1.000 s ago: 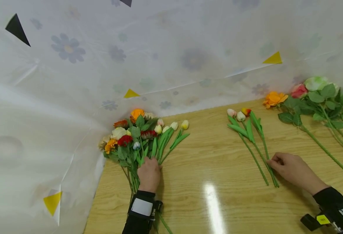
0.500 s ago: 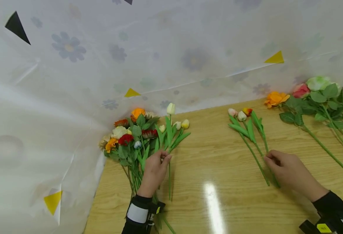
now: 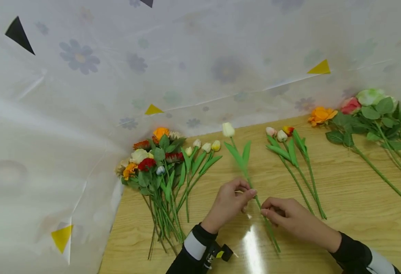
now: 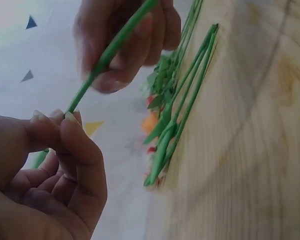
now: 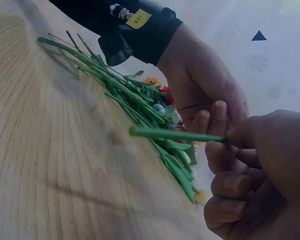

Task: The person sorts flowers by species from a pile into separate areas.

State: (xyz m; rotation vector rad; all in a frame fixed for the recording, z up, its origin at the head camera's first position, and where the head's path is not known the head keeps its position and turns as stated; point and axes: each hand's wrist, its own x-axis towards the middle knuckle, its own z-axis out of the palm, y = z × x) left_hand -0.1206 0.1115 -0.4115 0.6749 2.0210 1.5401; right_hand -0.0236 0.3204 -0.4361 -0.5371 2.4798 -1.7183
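Note:
A white tulip (image 3: 228, 130) with a green stem and leaves is held between my two hands, over the middle of the table. My left hand (image 3: 229, 203) pinches its stem below the leaves, between thumb and fingers. Lower on the same stem, the thumb and forefinger of my right hand (image 3: 294, 219) also pinch it. In the right wrist view, the cut end of the green stem (image 5: 175, 134) sticks out from the right hand's grip. The left wrist view shows the stem (image 4: 120, 41) running from the left fingertips up to the right hand.
On the left lies a heap of mixed flowers (image 3: 146, 164), with several pale tulips (image 3: 206, 147) at its right side. Three tulips (image 3: 282, 136) lie together right of centre. Roses with leafy stems (image 3: 369, 113) lie at the far right. A flower-printed white sheet (image 3: 221, 72) hangs behind the table (image 3: 221, 243).
My left hand has taken a white tulip from the left heap and carried it right. My right hand has left the three tulips, moved left and now pinches the white tulip's stem.

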